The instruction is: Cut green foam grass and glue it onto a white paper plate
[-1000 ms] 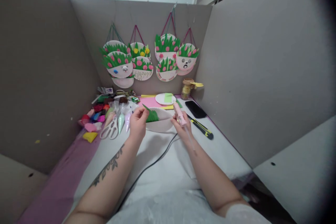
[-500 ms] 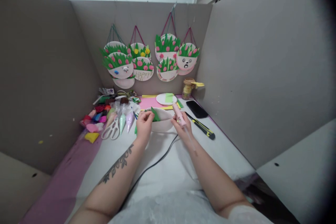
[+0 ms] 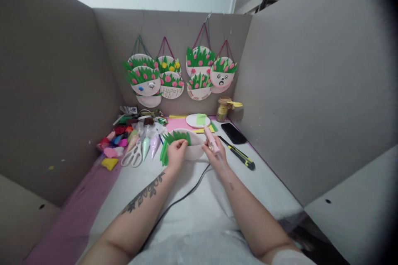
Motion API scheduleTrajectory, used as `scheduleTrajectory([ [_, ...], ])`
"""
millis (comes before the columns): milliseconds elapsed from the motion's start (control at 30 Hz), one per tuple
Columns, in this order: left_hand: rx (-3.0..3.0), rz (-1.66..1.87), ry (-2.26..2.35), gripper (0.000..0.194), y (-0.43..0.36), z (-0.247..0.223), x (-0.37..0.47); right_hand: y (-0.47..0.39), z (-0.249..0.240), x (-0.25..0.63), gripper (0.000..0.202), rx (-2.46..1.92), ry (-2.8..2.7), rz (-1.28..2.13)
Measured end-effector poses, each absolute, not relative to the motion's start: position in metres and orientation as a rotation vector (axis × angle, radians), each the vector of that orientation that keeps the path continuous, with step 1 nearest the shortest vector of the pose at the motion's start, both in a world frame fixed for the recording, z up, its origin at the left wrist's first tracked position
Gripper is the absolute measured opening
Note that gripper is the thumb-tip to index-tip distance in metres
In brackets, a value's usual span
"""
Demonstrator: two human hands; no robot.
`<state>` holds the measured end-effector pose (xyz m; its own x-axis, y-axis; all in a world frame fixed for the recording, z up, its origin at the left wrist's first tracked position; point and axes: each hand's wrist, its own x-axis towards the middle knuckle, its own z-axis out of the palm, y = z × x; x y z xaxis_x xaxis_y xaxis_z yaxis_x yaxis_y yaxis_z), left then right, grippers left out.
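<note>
A white paper plate pocket (image 3: 195, 152) stands before me, with green paper grass blades (image 3: 178, 136) fanned along its left inside edge. The fingers of my left hand (image 3: 176, 153) are closed in a pinch on the base of the paper grass, at the pocket's rim. My right hand (image 3: 216, 153) grips a small pink glue gun (image 3: 212, 140), and a clear glue stick trails back over the wrist. Its thumb and fingertips also touch the plate's right edge. More green paper strips (image 3: 163, 155) lie just left of the plate.
White scissors (image 3: 132, 155) and piping bags (image 3: 154, 145) lie left, beside coloured clay packs (image 3: 109, 163). On the right are a utility knife (image 3: 241, 155) and a phone (image 3: 234, 133). A black cord (image 3: 194, 186) crosses the table. Decorated plates (image 3: 146, 80) hang on the back panel.
My left hand has moved slightly right and down along the rim, and the green leaf that stood up from its fingers now lies in the row. The right hand stays nearly in place.
</note>
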<state>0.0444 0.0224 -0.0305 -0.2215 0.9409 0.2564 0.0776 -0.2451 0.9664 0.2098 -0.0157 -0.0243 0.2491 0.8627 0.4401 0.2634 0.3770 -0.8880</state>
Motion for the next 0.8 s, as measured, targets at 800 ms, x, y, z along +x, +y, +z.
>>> scheduleTrajectory([
  [800, 1.263, 1.67, 1.305, 0.015, 0.013, -0.021, 0.051, -0.03, -0.016, 0.201, 0.027, -1.183, -1.362, 0.62],
])
